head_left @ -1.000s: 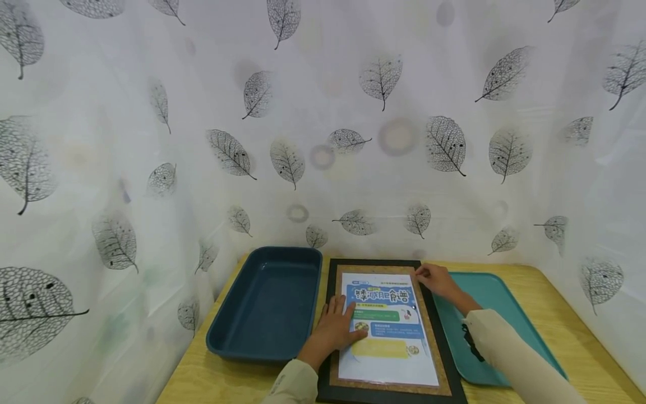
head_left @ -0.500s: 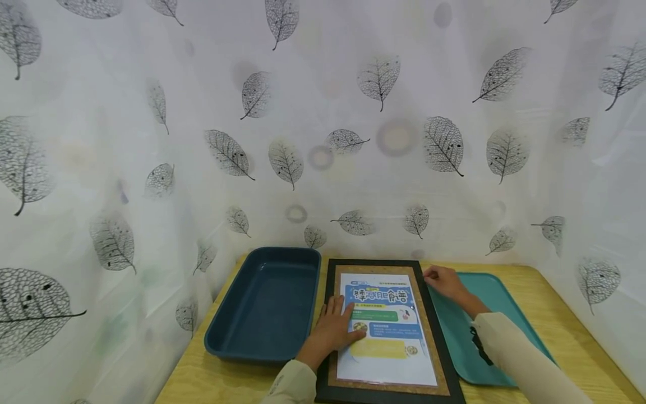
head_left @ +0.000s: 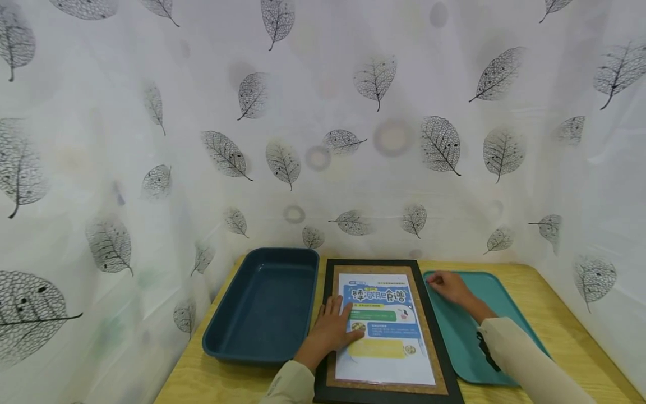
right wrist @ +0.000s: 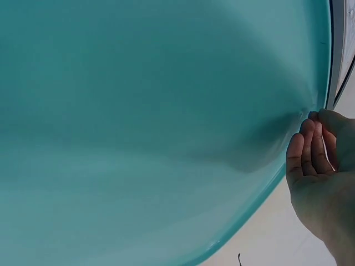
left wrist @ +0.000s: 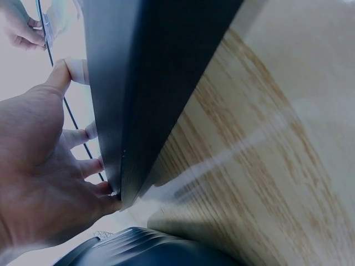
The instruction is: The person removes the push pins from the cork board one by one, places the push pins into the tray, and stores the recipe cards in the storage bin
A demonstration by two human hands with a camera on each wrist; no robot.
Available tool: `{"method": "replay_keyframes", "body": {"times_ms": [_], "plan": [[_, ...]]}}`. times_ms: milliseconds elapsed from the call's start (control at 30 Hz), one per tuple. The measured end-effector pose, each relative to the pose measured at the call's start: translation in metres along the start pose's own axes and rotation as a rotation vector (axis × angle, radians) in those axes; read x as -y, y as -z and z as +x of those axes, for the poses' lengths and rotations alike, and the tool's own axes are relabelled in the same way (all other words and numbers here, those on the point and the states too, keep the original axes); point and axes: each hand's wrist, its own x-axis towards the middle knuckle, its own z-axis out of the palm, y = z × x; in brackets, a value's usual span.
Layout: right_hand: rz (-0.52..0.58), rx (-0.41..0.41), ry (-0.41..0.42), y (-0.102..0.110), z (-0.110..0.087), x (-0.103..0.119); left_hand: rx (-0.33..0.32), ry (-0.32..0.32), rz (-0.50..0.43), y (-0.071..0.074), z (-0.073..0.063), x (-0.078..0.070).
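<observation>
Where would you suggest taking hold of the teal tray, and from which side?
Probably by the right rim of the tray, coming from the right: table shows beyond that raised edge, while the black frame sits close along the left.

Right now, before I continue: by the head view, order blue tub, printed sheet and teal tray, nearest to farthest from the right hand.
1. Teal tray: directly by the right hand.
2. Printed sheet: left of it, middle.
3. Blue tub: farthest left.
</observation>
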Motion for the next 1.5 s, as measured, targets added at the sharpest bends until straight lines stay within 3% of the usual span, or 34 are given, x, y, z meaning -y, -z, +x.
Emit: {"method": "replay_keyframes", "body": {"times_ms": [567, 1500], "plan": [[0.01, 0.027, 0.019, -0.0019, -0.0039, -0.0038, -0.009, -0.006, -0.001, -0.0017, 0.0013, 0.001], [0.012, 0.03, -0.03, -0.0007, -0.006, 0.0025, -0.008, -0.003, 0.016, -0.002, 0.0005, 0.0]]}}
